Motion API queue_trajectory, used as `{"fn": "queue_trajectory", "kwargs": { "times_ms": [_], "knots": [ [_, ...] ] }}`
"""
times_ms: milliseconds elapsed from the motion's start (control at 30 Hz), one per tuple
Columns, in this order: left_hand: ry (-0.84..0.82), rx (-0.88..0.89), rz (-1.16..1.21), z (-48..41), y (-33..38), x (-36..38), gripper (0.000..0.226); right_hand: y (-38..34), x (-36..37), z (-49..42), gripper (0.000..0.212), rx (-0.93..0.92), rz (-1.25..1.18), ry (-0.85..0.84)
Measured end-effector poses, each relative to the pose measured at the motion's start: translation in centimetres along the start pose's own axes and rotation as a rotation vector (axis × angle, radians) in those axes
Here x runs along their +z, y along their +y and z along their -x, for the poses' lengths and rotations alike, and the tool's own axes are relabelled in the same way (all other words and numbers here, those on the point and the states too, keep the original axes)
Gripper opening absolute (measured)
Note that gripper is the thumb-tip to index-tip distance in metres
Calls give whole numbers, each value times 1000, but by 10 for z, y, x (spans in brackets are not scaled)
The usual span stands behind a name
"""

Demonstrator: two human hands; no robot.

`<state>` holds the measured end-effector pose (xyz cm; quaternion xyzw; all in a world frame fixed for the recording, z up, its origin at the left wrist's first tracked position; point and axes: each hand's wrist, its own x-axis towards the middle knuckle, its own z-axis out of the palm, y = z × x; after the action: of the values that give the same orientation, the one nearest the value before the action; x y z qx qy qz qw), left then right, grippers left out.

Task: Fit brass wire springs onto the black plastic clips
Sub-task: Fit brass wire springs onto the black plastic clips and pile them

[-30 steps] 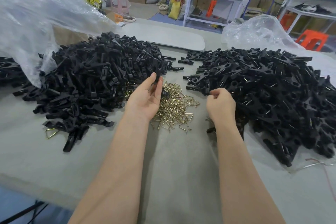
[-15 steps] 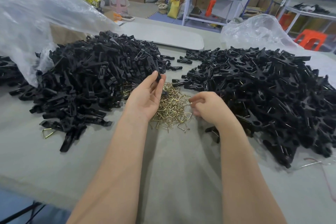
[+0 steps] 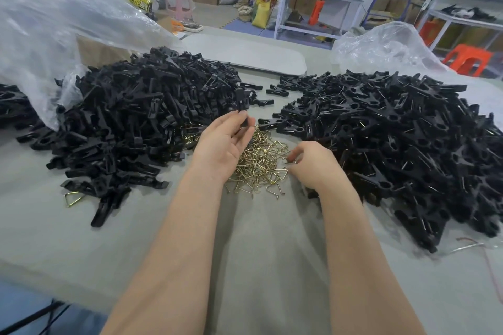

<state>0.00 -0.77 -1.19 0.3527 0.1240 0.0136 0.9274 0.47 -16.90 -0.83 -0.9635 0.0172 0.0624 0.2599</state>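
The person works at a grey table (image 3: 258, 266) with both forearms stretched over it.

Left hand (image 3: 226, 144): palm turned up, thumb and fingertips (image 3: 243, 117) set narrow and pinching 1 black clip (image 3: 241, 100) by its lower end. The clip stands roughly upright above the fingertips, clear of the table.

Right hand (image 3: 313, 164): knuckles up, fingers curled with the tips drawn close together. The tips sit at the right edge of the spring pile (image 3: 258, 163). A small glint of wire shows at the tips, but whether a spring is actually pinched cannot be told.

Spring pile: loose brass wire springs, lying on the table between the 2 hands, directly below the left fingertips and just left of the right fingertips.

Unfitted clip pile (image 3: 130, 122): a large heap of black parts, left of the left fingers, its near edge touching the spring pile.

Second clip pile (image 3: 402, 144): right of and beyond the right fingers; thin wire shows on many of its clips.

Stray spring (image 3: 73, 197): 1 triangular brass spring, well left of the left hand, at the near edge of the unfitted clip pile.

Plastic bag (image 3: 54, 24): clear film, far left of the left fingers, draped behind and over the unfitted clip pile.
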Motion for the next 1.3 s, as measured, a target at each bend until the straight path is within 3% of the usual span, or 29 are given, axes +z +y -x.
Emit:
{"fn": "queue_trajectory", "kwargs": {
  "times_ms": [100, 200, 300, 433, 600, 733, 900, 1067, 1300],
  "knots": [
    [21, 38, -133, 0, -3, 2, 8, -1, 1, -1, 13, 3, 9, -12],
    [19, 61, -181, 0, -3, 2, 8, 0, 1, -3, 29, -5, 16, -11],
    [1, 50, -184, 1, -6, 5, 9, 1, -3, -1, 20, -23, 57, -12],
    [-2, 94, -288, 3, -10, 6, 12, 5, -2, -3, 24, -40, 45, 0],
    [66, 435, -1115, 2, -16, 2, 15, 8, -2, -5, 10, -77, -208, 90],
    [-12, 557, -1400, 0, -22, 0, 20, 12, -19, -2, 1, -171, -707, 259],
    [-190, 665, -1452, 1, -23, 1, 26, 12, -23, 0, 10, -271, -676, 182],
    [-257, 720, -1520, 2, -23, 2, 27, 13, -22, 0, 23, -293, -643, 165],
    [-303, 712, -1531, 5, -22, 3, 27, 16, -23, -1, 22, -283, -655, 93]
  ]
}}
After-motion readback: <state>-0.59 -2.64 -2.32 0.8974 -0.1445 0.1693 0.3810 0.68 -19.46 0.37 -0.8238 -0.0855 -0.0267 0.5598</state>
